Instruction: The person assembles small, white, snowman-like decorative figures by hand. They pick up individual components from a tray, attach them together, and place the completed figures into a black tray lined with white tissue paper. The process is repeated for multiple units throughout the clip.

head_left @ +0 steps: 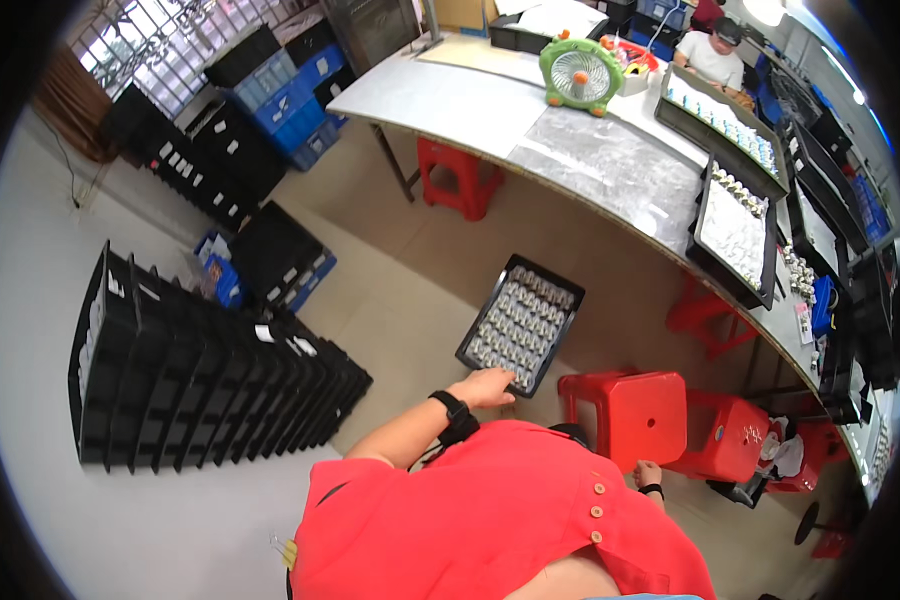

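Pale floor (395, 255), left grip (487, 388) touching black tray (486, 308), opening unclear

The left hand (483, 388) has its fingers (504, 379) at the near edge of a black tray (560, 338) of metal parts (523, 320); the right hand (647, 473) is near a red stool (635, 410). A green fan (581, 77) stands on the surface (470, 102); black crates (200, 370) are stacked at left.

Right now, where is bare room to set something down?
The tabletop left of the green fan is bare, as is floor between the black tray stack and the filled tray. Crowded: the tabletop's right end, with loaded trays.
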The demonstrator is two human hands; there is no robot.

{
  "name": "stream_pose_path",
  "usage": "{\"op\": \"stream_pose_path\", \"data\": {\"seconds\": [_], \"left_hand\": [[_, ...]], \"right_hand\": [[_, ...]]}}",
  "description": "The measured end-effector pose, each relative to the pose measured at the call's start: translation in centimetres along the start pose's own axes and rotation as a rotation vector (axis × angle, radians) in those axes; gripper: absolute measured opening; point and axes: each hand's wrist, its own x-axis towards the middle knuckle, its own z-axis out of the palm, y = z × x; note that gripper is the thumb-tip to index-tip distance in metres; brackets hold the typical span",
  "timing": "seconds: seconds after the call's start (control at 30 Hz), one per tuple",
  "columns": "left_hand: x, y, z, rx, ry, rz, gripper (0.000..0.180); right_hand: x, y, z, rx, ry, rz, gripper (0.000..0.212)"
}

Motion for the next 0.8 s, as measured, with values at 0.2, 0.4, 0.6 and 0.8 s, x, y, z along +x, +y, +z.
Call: {"op": "stream_pose_path", "data": {"seconds": [0.2, 0.4, 0.6, 0.8], "left_hand": [[0.2, -0.7, -1.7, -0.057, -0.002, -0.075, 0.050], [-1.3, -2.9, -0.9, -0.200, 0.098, -0.136, 0.053], [-0.6, -5.9, 0.5, -0.248, 0.103, -0.281, 0.057], [2.6, -2.5, -2.4, -0.314, 0.065, -0.384, 0.055]], "right_hand": [[-3.6, -8.0, 6.9, -0.303, 0.005, -0.135, 0.017], [3.3, -13.9, 8.7, -0.609, -0.109, -0.258, 0.024], [7.1, -24.4, 10.9, -0.658, -0.074, -0.403, 0.027], [7.3, -30.5, 12.6, -0.794, -0.091, -0.477, 0.030]]}}
